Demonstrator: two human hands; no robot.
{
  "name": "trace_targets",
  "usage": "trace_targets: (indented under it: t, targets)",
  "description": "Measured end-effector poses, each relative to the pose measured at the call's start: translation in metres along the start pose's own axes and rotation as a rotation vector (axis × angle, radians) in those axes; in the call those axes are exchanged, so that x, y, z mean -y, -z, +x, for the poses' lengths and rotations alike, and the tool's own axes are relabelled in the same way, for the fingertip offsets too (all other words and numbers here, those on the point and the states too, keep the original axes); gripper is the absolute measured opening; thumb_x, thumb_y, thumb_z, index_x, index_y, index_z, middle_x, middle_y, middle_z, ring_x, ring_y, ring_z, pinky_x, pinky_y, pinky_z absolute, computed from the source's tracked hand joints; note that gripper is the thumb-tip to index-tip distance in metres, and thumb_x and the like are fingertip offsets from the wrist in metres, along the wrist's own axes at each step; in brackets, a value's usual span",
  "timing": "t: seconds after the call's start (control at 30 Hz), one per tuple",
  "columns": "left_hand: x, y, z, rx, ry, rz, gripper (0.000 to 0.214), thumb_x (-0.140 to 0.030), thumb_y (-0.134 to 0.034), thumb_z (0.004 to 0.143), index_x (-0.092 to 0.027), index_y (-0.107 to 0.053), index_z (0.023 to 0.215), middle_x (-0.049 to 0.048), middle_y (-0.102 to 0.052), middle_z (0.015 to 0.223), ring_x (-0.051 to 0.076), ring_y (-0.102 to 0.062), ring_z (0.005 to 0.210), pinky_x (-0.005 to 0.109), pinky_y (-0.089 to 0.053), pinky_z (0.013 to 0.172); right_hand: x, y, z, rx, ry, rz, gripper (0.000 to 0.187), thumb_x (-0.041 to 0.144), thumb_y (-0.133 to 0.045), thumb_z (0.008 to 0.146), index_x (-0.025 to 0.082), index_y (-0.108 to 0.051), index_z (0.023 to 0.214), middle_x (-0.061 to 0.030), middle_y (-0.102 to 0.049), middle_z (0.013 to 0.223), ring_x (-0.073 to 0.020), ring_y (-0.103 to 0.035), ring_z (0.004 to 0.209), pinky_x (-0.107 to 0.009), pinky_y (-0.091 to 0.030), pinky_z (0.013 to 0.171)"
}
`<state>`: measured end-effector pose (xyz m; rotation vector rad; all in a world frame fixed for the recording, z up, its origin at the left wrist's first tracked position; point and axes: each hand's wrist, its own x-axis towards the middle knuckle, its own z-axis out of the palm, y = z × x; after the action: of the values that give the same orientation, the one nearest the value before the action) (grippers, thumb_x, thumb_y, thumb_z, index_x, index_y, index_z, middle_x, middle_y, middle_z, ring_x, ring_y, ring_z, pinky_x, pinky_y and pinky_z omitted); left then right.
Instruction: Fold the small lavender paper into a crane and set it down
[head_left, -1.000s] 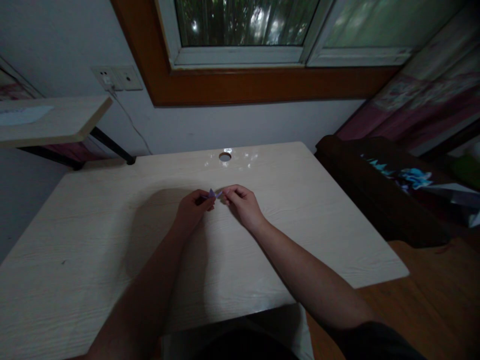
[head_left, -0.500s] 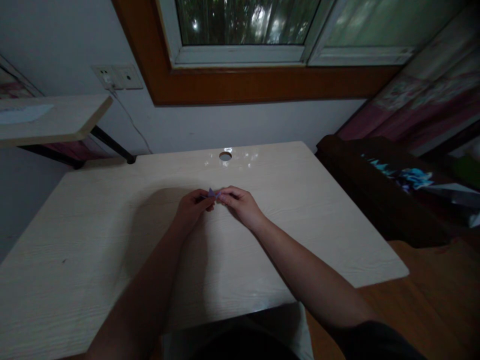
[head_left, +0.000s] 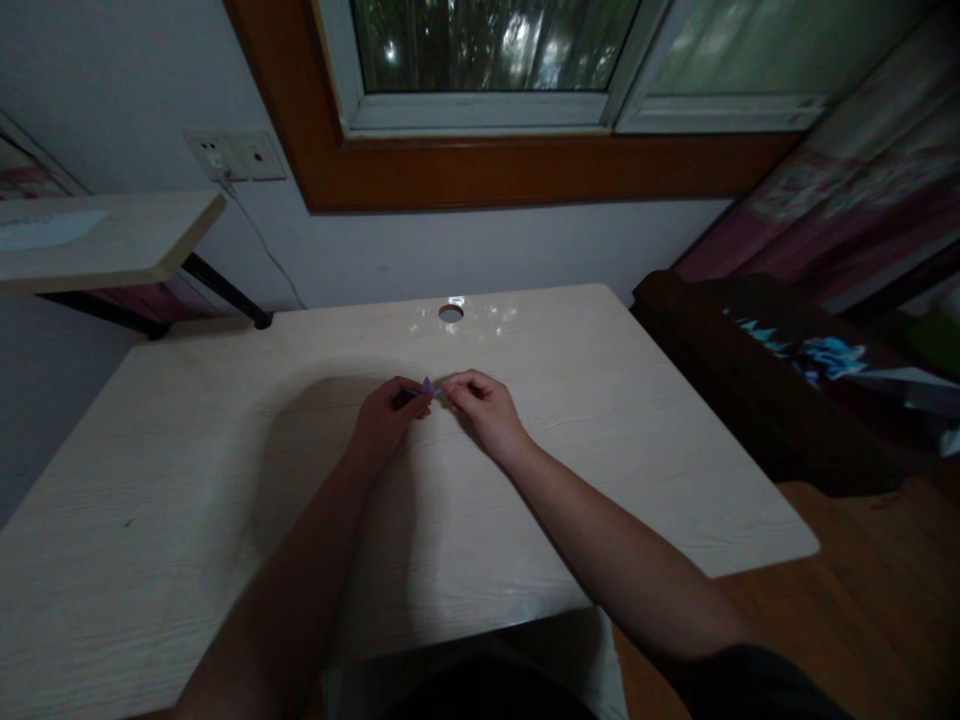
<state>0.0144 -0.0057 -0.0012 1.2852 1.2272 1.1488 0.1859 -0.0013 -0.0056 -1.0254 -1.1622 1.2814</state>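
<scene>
A small piece of folded purple paper (head_left: 427, 386) is between my hands, with one pointed flap standing up. My left hand (head_left: 388, 412) is closed on its left side, thumb on the near face. At the narrow right tip of the paper, my right hand (head_left: 481, 402) has thumb and index finger pinched together. Much of the paper is hidden behind the fingers. Both hands are low over the pale wood-grain desk (head_left: 600, 400), near its middle.
A round cable hole (head_left: 451, 313) is in the desk beyond my hands. On the left stands a raised shelf (head_left: 150, 225) on black legs, by a wall socket (head_left: 234, 156) with a white cord. Dark wooden furniture (head_left: 735, 400) adjoins the right side, below a curtain (head_left: 847, 200).
The paper's upright flap has shifted slightly to the right and turned a little. My right fingers have moved slightly to the right; my left hand stays closed on the paper.
</scene>
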Motion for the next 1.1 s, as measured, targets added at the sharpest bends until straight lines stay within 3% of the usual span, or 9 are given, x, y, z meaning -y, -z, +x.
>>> trace_targets:
  t: [0.23, 0.43, 0.8, 1.1]
  targets:
    - [0.0004, -0.0004, 0.0006, -0.063, -0.040, -0.109, 0.029, -0.036, -0.075, 0.072, -0.017, -0.065, 0.092, 0.0032, -0.069, 0.083, 0.015, -0.065, 0.072, 0.028, -0.053, 0.067, -0.0003, 0.0046, 0.0042, -0.094, 0.022, 0.016, 0.021, 0.039, -0.073, 0.075, 0.019, -0.070, 0.080, 0.0009, -0.062, 0.066, -0.0122, -0.051, 0.059, -0.027, -0.040, 0.060]
    - [0.0013, -0.0005, 0.0017, -0.053, -0.077, -0.139, 0.033, -0.032, -0.077, 0.072, -0.018, -0.066, 0.100, 0.0040, -0.069, 0.094, 0.014, -0.064, 0.077, 0.028, -0.055, 0.068, -0.0037, 0.0061, 0.0053, -0.056, 0.026, 0.066, 0.020, 0.038, -0.073, 0.076, 0.019, -0.070, 0.081, 0.0020, -0.061, 0.066, -0.0113, -0.051, 0.060, -0.026, -0.040, 0.060]
    - [0.0049, 0.0007, 0.0031, -0.036, -0.063, -0.092, 0.027, -0.035, -0.077, 0.072, -0.017, -0.068, 0.091, 0.0024, -0.070, 0.079, 0.013, -0.064, 0.066, 0.028, -0.052, 0.067, -0.0012, 0.0035, 0.0031, 0.030, -0.004, 0.031, 0.022, 0.041, -0.072, 0.077, 0.019, -0.070, 0.082, -0.0001, -0.064, 0.070, -0.0123, -0.054, 0.062, -0.028, -0.043, 0.063]
    - [0.0064, -0.0003, 0.0023, -0.031, -0.074, -0.102, 0.039, -0.033, -0.080, 0.068, -0.018, -0.060, 0.098, -0.0005, -0.069, 0.073, 0.014, -0.066, 0.067, 0.028, -0.052, 0.068, -0.0004, -0.0002, 0.0004, 0.099, 0.042, -0.035, 0.034, 0.038, -0.077, 0.072, 0.023, -0.067, 0.100, -0.0014, -0.067, 0.083, -0.0144, -0.059, 0.070, -0.029, -0.049, 0.069]
